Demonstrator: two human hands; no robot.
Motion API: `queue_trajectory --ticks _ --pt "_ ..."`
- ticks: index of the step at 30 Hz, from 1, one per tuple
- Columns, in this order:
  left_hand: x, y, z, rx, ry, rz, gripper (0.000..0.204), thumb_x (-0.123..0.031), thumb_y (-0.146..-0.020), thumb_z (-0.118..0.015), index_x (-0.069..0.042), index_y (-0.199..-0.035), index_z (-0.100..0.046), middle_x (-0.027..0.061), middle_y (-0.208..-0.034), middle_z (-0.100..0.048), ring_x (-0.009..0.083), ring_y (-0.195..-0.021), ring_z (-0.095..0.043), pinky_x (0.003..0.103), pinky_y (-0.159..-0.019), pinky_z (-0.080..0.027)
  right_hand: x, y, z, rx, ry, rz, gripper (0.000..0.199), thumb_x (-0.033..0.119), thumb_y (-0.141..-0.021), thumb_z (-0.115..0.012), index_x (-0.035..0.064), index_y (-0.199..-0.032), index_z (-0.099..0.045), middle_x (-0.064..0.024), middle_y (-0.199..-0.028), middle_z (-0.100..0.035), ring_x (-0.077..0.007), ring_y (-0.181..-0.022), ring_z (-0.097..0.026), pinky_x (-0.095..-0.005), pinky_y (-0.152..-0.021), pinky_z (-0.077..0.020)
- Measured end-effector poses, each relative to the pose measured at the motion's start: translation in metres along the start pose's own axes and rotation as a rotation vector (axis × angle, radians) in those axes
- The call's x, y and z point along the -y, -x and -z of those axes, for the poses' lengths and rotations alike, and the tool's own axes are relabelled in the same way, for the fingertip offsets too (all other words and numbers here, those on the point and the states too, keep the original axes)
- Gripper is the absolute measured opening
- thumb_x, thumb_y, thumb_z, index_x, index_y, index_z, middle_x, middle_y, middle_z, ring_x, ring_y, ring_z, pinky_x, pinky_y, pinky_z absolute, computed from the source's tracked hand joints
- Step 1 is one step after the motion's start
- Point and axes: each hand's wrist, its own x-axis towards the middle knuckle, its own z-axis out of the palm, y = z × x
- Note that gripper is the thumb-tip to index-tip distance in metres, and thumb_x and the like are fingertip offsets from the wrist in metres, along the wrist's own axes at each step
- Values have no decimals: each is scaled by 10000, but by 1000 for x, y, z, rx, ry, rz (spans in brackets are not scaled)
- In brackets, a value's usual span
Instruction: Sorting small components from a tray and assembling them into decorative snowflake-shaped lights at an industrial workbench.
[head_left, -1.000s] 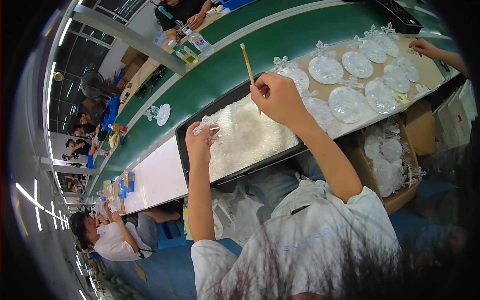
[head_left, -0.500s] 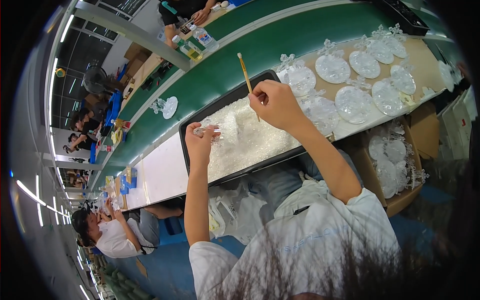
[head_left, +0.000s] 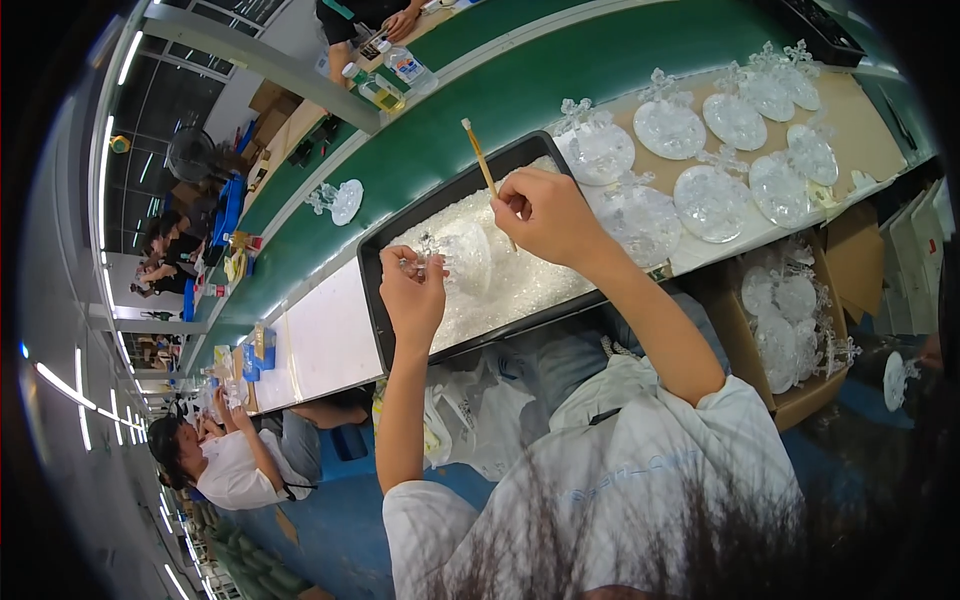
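My left hand pinches the branched end of a clear disc ornament and holds it tilted over a black tray. White, glittering granules fill this tray. My right hand is closed around a thin yellowish stick, shaped like a paintbrush, over the tray's far right part. Its pale upper end points up and away. The lower end reaches down beside the disc, and whether it touches is unclear.
Several clear disc ornaments lie right of the tray, and more fill a cardboard box below. One ornament sits on the green belt. Bottles stand beyond. A co-worker sits at left.
My left hand has shifted slightly right and turned the ornament, so its disc shows more broadly. The stick leans slightly more left. At the far right edge, another ornament appears lower than before.
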Motion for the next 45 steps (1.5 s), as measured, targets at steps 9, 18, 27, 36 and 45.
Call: queue_trajectory --ticks 9,18,27,36,45 --pt "-4 7 -5 27 -157 -16 257 -18 -909 -666 -31 -997 -425 113 -792 -674 149 -718 -702 246 -625 -527 -4 7 3 -13 -22 16 148 110 -815 -709 -19 -789 -643 -115 -717 -628 -211 -613 -638 -314 -578 -511" --pt "-11 -1 -22 76 -505 -202 220 -114 -894 -671 -59 -1002 -487 208 -754 -651 409 -718 -669 437 -627 -506 -11 16 -13 10 -24 64 141 97 -800 -708 -13 -762 -629 -117 -715 -625 -234 -607 -635 -328 -573 -510" --pt "20 3 -1 87 -622 -221 169 -116 -924 -634 -55 -993 -492 171 -753 -644 403 -705 -661 451 -608 -490 -18 18 -10 52 -8 49 149 101 -802 -709 -12 -761 -621 -116 -718 -621 -232 -610 -636 -328 -575 -512" --pt "26 12 -19 66 -776 -432 71 -78 -894 -583 -64 -963 -575 186 -778 -663 360 -661 -647 468 -580 -498 -15 18 -8 138 -54 -14 126 80 -811 -714 -27 -807 -647 -104 -736 -632 -182 -595 -626 -296 -561 -501" --pt "23 31 -1 129 -1146 -945 329 -114 -759 -630 -30 -1077 -622 232 -1031 -667 243 -721 -654 315 -664 -562 -6 20 -4 186 -43 -108 100 47 -818 -703 -28 -800 -639 -78 -730 -614 -126 -550 -572 -252 -525 -455"
